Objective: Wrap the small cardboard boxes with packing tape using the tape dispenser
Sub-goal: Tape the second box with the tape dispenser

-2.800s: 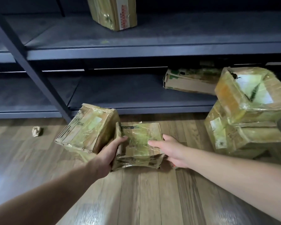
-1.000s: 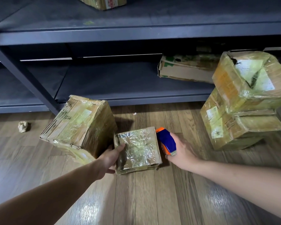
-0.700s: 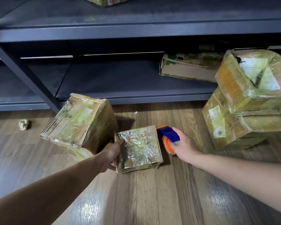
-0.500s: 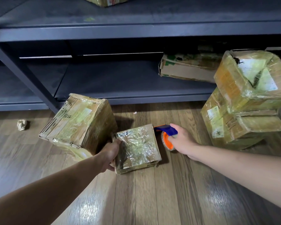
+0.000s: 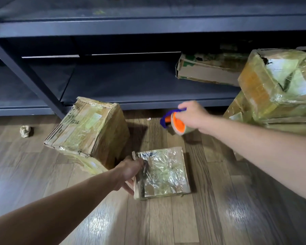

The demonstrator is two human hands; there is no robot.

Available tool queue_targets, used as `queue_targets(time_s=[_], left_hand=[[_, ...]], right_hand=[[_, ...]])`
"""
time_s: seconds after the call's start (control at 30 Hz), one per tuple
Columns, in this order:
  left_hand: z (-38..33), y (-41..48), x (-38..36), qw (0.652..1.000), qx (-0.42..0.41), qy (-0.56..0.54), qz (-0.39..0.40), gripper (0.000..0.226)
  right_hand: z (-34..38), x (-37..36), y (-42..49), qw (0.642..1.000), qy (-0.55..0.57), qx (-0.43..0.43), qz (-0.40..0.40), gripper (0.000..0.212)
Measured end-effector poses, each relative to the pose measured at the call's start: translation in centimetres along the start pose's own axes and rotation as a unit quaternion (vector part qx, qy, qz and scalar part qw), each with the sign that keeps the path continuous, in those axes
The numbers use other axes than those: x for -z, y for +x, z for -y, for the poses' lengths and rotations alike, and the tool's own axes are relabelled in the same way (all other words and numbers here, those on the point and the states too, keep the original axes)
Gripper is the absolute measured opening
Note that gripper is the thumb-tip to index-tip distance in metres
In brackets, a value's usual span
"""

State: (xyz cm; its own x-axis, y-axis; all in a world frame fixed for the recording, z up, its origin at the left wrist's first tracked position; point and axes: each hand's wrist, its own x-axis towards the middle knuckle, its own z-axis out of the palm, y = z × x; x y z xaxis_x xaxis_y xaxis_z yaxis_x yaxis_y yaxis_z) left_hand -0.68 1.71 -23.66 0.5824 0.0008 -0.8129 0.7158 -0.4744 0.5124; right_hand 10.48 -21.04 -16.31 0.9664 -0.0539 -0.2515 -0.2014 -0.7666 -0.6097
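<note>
The small box (image 5: 163, 171), covered with shiny tape, lies flat on the wooden floor (image 5: 166, 223). The left hand (image 5: 129, 172) grips its left edge, the fingers curled around it. The right hand (image 5: 193, 114) holds the blue and orange tape dispenser (image 5: 177, 122) beyond the box, not touching it. Its fingers close around the dispenser, but blur hides the details. A larger box (image 5: 88, 131) stands tilted just beside the left hand.

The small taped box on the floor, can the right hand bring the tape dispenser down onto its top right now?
Probably yes. The right hand holds the tape dispenser just beyond the small box; the left hand grips only its left edge, leaving the top free.
</note>
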Motion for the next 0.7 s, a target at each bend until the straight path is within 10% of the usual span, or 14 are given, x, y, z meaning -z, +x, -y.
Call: queue_targets(time_s=[0.27,0.53,0.7], left_hand=[[0.1,-0.1,-3.8,0.981,0.031,-0.192,0.026,0.047],[-1.0,-1.5,-4.9,0.995,0.003,-0.101,0.005,0.041],[-4.2,-0.3,-1.2,0.935,-0.064,-0.346,-0.042,0.043]], right_hand=[[1.7,4.5,0.2,0.917,0.371,-0.116,0.087,0.007],[-0.7,5.6,-2.3,0.876,0.407,-0.155,0.208,0.007],[-0.8,6.4,-3.7,0.871,0.398,-0.138,0.254,0.013]])
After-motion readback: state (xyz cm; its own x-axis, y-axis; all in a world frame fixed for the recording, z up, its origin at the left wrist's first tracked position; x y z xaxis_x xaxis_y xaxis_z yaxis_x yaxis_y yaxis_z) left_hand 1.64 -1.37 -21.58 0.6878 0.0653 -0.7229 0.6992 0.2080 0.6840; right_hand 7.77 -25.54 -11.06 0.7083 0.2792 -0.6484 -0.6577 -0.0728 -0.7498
